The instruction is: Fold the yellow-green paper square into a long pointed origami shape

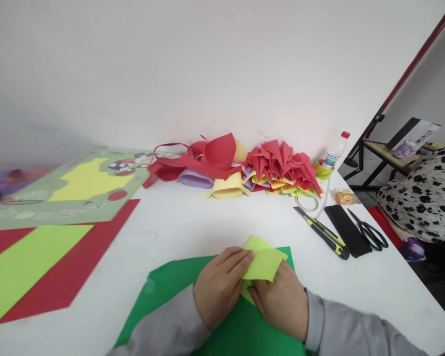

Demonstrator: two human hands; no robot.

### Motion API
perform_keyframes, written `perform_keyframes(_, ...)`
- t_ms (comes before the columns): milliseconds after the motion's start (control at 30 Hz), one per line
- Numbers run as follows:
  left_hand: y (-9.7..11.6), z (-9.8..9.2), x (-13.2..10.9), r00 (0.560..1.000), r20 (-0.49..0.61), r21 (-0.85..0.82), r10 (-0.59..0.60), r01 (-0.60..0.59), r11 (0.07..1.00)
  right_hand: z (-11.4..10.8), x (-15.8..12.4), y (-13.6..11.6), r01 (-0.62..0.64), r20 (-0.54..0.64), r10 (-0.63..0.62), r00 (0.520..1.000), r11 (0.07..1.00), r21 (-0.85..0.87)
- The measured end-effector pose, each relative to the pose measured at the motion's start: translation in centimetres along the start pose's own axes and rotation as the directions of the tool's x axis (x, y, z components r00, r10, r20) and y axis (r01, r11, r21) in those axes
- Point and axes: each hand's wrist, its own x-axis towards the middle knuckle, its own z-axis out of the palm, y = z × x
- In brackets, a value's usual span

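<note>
A small lime-yellow paper piece (264, 260), partly folded, lies on a green sheet (241, 329) at the near edge of the white table (193, 227). My left hand (219, 287) presses on the paper's left side with fingers together and curled over its edge. My right hand (280, 304) lies against the lower right part of the paper, its fingertips tucked under the fold and mostly hidden. Both hands touch each other over the green sheet.
Folded red, yellow and purple paper shapes (267, 168) pile against the wall. Right of them: a bottle (333, 151), tape ring (307, 201), utility knife (322, 232), black phone (347, 230), scissors (369, 230). Red (74, 267) and lime (22, 264) sheets lie left. A person in patterned cloth (422, 195) sits right.
</note>
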Motion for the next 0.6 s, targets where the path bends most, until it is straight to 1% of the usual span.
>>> perform_keyframes(67, -0.11, 0.20, -0.35, 1.000, 0.003, 0.017, 0.028, -0.028, 0.999, -0.11, 0.01, -0.06, -0.043, 0.037, 0.041, 0.998, 0.997, 0.057)
perform_keyframes(167, -0.25, 0.47, -0.79, 0.999, -0.005, 0.042, 0.040, -0.040, 0.998, -0.43, -0.01, -0.20, -0.105, 0.096, 0.093, 0.991, 0.986, 0.132)
perform_keyframes(300, -0.16, 0.39, -0.74, 0.998, -0.018, 0.064, 0.055, -0.054, 0.997, -0.29, -0.35, -0.39, -0.154, 0.094, 0.140, 0.986, 0.976, 0.154)
perform_keyframes(367, 0.02, 0.13, -0.45, 0.998, -0.019, 0.080, 0.064, -0.063, 0.995, -0.02, -0.54, -0.41, -0.151, 0.087, 0.140, 0.986, 0.979, 0.137)
perform_keyframes(467, 0.25, -0.11, -0.23, 0.997, -0.012, 0.105, 0.071, -0.070, 0.992, 0.23, -0.68, -0.37, -0.108, 0.075, 0.100, 0.992, 0.988, 0.108)
perform_keyframes(600, 0.29, 0.24, -0.70, 0.998, -0.029, 0.096, 0.060, -0.057, 0.994, 0.19, -0.60, -0.33, -0.074, 0.070, 0.067, 0.995, 0.992, 0.106)
